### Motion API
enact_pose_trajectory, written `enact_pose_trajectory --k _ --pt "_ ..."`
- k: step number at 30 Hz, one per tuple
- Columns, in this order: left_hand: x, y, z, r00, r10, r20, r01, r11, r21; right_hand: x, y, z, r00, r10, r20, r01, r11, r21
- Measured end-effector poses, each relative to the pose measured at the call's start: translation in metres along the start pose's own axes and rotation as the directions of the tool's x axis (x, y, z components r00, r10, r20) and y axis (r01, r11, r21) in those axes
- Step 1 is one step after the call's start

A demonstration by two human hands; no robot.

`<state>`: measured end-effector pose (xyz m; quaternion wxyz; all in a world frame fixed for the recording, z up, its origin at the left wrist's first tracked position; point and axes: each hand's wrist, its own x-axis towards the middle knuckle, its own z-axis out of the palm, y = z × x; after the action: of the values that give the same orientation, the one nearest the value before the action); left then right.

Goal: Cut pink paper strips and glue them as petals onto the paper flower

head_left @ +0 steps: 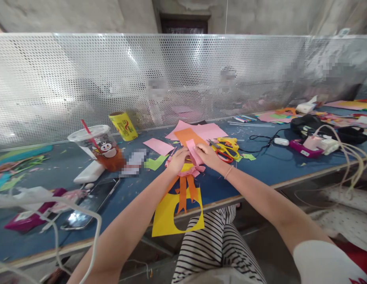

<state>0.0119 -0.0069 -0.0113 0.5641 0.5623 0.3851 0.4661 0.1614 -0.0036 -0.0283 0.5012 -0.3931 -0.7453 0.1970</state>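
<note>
My right hand (207,154) pinches a pink paper strip (192,152) that stands up over a paper rosette. Close on the strip's left side is my left hand (177,161), its fingers closed at the strip's edge. The rosette (187,167) has a yellow centre, a pink pleated rim and orange paper tails (183,193) hanging towards me; my hands partly cover it. Under the tails, a yellow sheet (163,221) with a large round hole juts over the table edge. Orange paper (187,136) and pink sheets (211,130) lie behind my hands.
Scissors with yellow handles (230,148) and a red-handled pair (224,156) lie right of my hands. At left stand a plastic drink cup (108,154) and a yellow tube (124,126), near a phone (91,205). A perforated metal screen (97,86) borders the table's back.
</note>
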Motion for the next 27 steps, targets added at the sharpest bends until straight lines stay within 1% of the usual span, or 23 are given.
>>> enact_pose_trajectory --k 3,4,6,7,9,11,12,14,16,18,20,21,23,27 --pt "0.0 -0.002 0.0 1.0 0.005 0.01 -0.005 1.0 0.005 0.0 -0.001 0.0 1.0 0.018 -0.007 -0.018 1.0 0.0" --pt "-0.001 -0.002 0.0 1.0 0.018 0.022 -0.019 0.999 0.047 0.0 -0.002 0.0 1.0 0.021 -0.006 -0.021 1.0 0.002" --pt "-0.002 -0.002 0.002 0.996 0.078 0.038 -0.084 0.976 0.2 0.0 -0.002 -0.001 1.0 0.021 -0.013 -0.021 1.0 -0.005" --pt "-0.002 -0.001 0.002 0.991 0.126 0.034 -0.13 0.946 0.297 0.0 -0.003 -0.001 1.0 0.02 -0.019 -0.02 1.0 -0.014" --pt "-0.002 -0.002 0.002 0.973 0.227 0.029 -0.213 0.853 0.476 -0.001 -0.003 -0.001 0.999 0.018 -0.03 -0.019 0.999 -0.032" --pt "-0.001 -0.004 0.001 0.955 0.296 0.027 -0.256 0.772 0.582 -0.001 -0.004 -0.002 0.999 0.024 -0.031 -0.025 0.999 -0.047" --pt "0.0 -0.006 0.0 0.95 0.313 0.026 -0.264 0.751 0.605 -0.002 -0.004 -0.002 0.999 0.03 -0.031 -0.032 0.998 -0.052" --pt "0.001 -0.008 -0.001 0.945 0.327 0.017 -0.268 0.743 0.613 -0.002 -0.006 -0.004 0.998 0.043 -0.04 -0.045 0.998 -0.046" --pt "0.002 -0.009 -0.001 0.947 0.321 0.004 -0.262 0.767 0.586 -0.001 -0.009 -0.006 0.995 0.067 -0.077 -0.067 0.998 -0.005" --pt "0.001 -0.009 0.001 0.964 0.264 0.017 -0.238 0.834 0.499 0.001 -0.011 -0.008 0.986 0.108 -0.123 -0.097 0.991 0.093" --pt "-0.001 -0.008 0.003 0.985 0.158 0.073 -0.174 0.913 0.37 0.003 -0.013 -0.01 0.981 0.143 -0.129 -0.109 0.966 0.235" --pt "-0.002 -0.007 0.004 0.988 0.108 0.107 -0.137 0.938 0.32 0.003 -0.013 -0.011 0.984 0.148 -0.103 -0.109 0.945 0.309" --pt "-0.004 -0.007 0.006 0.987 0.052 0.15 -0.094 0.954 0.286 0.003 -0.014 -0.011 0.99 0.137 -0.023 -0.114 0.892 0.438" --pt "-0.005 -0.007 0.005 0.983 0.068 0.168 -0.122 0.935 0.332 0.0 -0.015 -0.008 0.981 0.152 0.117 -0.192 0.77 0.609"
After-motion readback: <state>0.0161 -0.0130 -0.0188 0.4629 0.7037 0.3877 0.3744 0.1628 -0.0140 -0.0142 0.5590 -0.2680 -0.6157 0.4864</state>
